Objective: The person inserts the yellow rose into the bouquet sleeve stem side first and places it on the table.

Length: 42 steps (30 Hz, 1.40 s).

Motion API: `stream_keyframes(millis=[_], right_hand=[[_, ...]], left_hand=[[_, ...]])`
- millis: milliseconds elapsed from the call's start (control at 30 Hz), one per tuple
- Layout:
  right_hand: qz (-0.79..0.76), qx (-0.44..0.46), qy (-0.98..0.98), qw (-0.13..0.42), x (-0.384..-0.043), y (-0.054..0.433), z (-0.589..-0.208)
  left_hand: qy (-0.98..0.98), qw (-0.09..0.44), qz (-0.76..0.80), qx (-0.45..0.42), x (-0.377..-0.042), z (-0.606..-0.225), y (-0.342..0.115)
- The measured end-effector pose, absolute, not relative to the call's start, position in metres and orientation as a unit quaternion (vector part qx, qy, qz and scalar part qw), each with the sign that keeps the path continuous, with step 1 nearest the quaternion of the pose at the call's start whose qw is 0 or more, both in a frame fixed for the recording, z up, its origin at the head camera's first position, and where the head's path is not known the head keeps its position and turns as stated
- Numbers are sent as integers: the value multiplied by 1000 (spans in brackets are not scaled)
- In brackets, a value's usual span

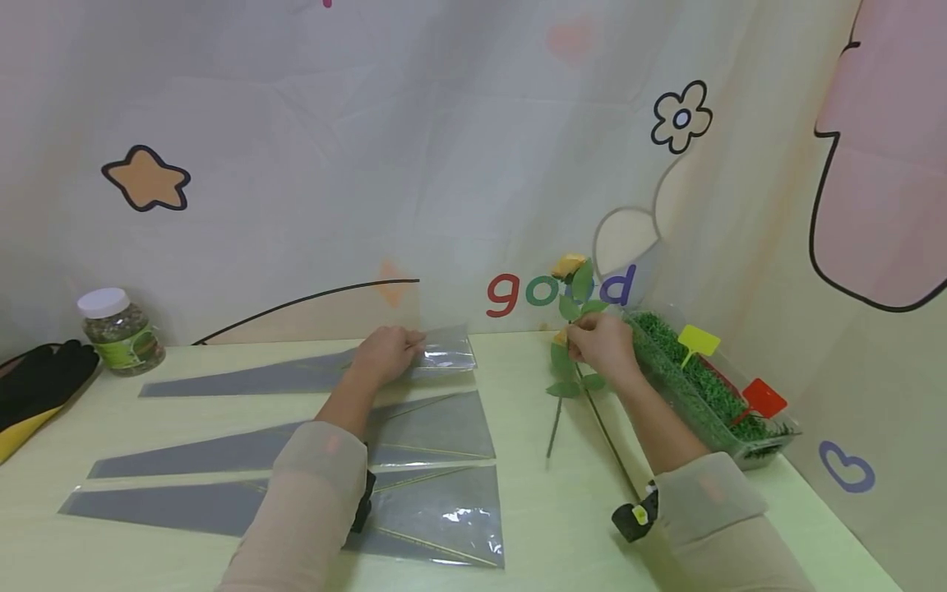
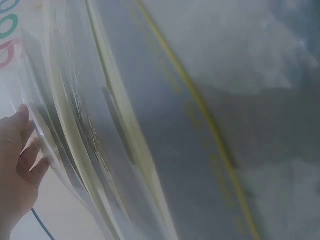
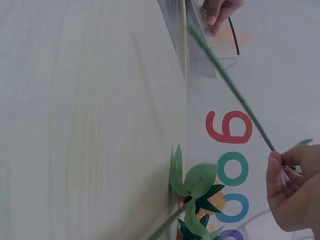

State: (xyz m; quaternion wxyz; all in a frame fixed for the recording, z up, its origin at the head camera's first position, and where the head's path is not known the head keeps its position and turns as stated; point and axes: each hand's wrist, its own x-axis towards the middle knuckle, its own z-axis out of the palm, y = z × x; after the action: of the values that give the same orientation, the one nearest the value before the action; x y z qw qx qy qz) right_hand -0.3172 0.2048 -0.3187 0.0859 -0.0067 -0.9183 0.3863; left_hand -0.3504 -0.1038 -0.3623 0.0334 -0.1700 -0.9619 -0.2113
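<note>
Over by the far edge of the surface (image 1: pixel 525 510), the person's left hand (image 1: pixel 386 355) pinches the film at the right end of the far sleeve (image 1: pixel 311 372), lifting it a little. The right hand (image 1: pixel 602 344), farther right, grips a yellow rose (image 1: pixel 570 265) by its stem, bloom up before the printed wall cloth (image 1: pixel 333 164).

From the head view alone, the stems are hard to tell apart. The right wrist view sorts them: the held stem slants leftward, its bare green end free, while a second rose (image 3: pixel 201 180) lies leafy by the far edge; whether its blooms number one or two I can't tell. The left wrist view adds the left hand's bent fingers against the film.

I count three sleeves in all, the middle sleeve (image 1: pixel 436 423) and the near sleeve (image 1: pixel 444 501) lying flat, close together. There's one jar (image 1: pixel 122 341) far left, dark handwear (image 1: pixel 44 382) beside it, and one clear planter (image 1: pixel 758 450) of grass bearing two tags, yellow (image 1: pixel 699 339) and red (image 1: pixel 764 398).

A bare strip runs between the sleeves' wide right ends and the roses. The planter sits along the right edge, crowding that side.
</note>
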Motion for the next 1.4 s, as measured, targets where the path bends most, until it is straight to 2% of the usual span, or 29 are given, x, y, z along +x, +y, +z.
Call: stream_keyframes(millis=[167,533,800,1000,1400], right_hand=[[438,-42,-885,150,-319,199,-321],[640,-85,-720,255,-329,195,-329],[689,-154,-624,336,-335,191,-333],[714,-186,-584,338,-340,188,-334],[767,-201,-535,292,-344,175,-336]], left_hand=[[-962,31,-212,-171,-350,-362,-104],[-964,27,-210,-158,-352,-360,-104],[-962,37,-212,-167,-350,-361,-103],[-963,46,-204,-169,-348,-360,-104],[-961,40,-216,-166,-351,-361,-103]])
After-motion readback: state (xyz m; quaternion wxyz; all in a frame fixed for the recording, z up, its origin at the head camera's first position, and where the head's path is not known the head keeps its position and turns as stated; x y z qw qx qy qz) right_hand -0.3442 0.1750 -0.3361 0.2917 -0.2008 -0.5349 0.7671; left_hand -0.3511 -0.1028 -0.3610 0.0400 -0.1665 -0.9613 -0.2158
